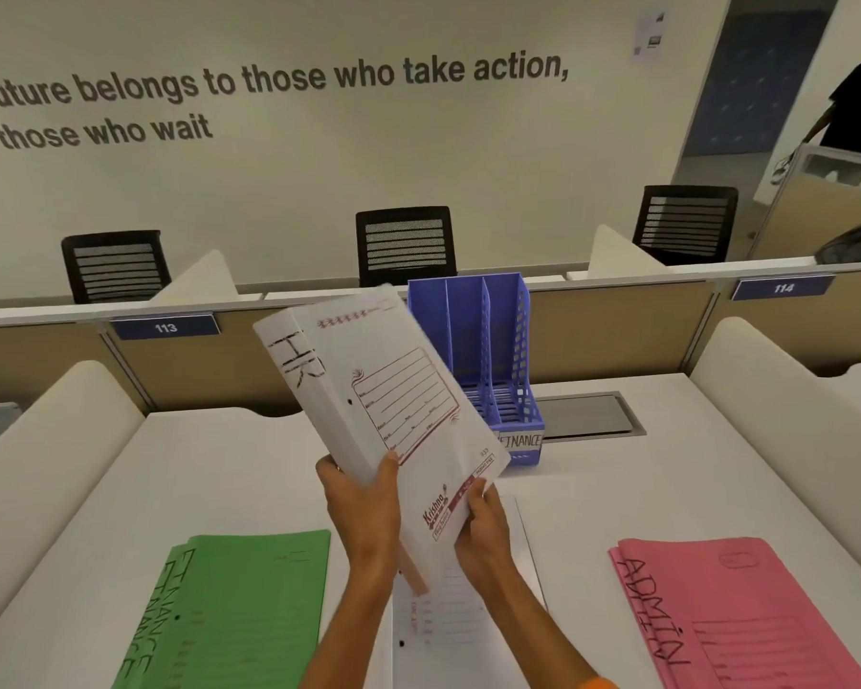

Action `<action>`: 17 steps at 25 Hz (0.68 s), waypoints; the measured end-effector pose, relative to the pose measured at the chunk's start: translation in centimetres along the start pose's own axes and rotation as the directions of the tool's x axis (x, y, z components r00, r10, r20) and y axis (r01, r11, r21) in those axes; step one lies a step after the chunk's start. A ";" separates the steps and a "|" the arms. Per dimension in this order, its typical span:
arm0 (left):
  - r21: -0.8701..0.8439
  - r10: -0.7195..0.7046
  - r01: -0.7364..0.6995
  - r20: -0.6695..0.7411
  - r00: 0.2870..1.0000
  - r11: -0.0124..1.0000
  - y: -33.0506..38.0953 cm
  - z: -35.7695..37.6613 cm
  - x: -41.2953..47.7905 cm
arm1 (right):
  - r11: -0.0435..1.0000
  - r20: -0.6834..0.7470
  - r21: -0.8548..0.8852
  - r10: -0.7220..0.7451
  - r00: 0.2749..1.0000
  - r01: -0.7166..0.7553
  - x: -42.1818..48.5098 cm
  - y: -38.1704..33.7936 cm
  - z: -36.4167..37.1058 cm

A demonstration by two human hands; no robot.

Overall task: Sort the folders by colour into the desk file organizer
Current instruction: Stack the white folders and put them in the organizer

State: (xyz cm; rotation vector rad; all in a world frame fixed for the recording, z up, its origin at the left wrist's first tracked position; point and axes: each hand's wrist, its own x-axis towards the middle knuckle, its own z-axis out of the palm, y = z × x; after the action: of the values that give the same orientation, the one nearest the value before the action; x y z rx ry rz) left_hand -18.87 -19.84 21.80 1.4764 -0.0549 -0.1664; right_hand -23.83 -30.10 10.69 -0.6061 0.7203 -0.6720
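The desk (220, 479) fills the lower half of the frame. The pink folders (746, 614), marked ADMIN, lie stacked at lower right, and the green folders (239, 609), marked FINANCE, lie stacked at lower left, well apart from them. The white folder (384, 390) is held off the desk at frame centre. It is tilted, with its top leaning toward upper left and its printed face to the camera, and the letters HR are on its spine strip. The organizer (473, 340) stands upright at the back of the desk, just right of centre. The white folder covers its left part, and the slots that show hold no folders. A flat folder (463, 614), also white, lies at lower centre under the forearms. The left hand (364, 509) clamps the white folder's lower left edge, with the thumb on the front face. The right hand (483, 534) pinches its lower right corner, so both hands are closed on the same folder and near each other. A label (520, 441) on the organizer's front lip reads FINANCE; any other labels are hidden. Step in hand, as judged: the first folder is being carried to the organizer, and the task is barely started. The next move calls for confirming the slot — the visible label does not match HR. The folder must then be turned upright, its bottom edge lined up between two dividers, and lowered in.
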 end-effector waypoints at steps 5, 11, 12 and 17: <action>0.046 0.156 -0.153 -0.068 0.985 0.987 3.2 0.0 1.8 | 0.998 0.086 -0.058 0.009 0.996 -0.004 2.1 -1.0 0.6; -0.018 0.127 -0.128 -0.044 0.991 0.992 4.3 1.1 3.6 | 0.948 0.142 -0.317 0.039 0.989 0.008 5.1 -2.9 1.6; -0.025 0.126 -0.127 -0.049 0.991 0.992 4.5 1.5 3.9 | 0.911 0.153 -0.411 0.041 0.987 0.026 5.7 -3.3 1.9; -0.022 0.151 -0.154 -0.095 0.984 0.988 4.2 3.6 5.5 | 0.708 0.133 -0.695 -0.044 0.990 0.124 7.0 -5.0 3.7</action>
State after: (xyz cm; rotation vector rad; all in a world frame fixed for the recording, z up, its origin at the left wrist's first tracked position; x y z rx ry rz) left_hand -13.62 -23.84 26.00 1.4426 -0.0893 0.0261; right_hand -18.77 -37.38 13.69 -1.3855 0.8505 -0.4215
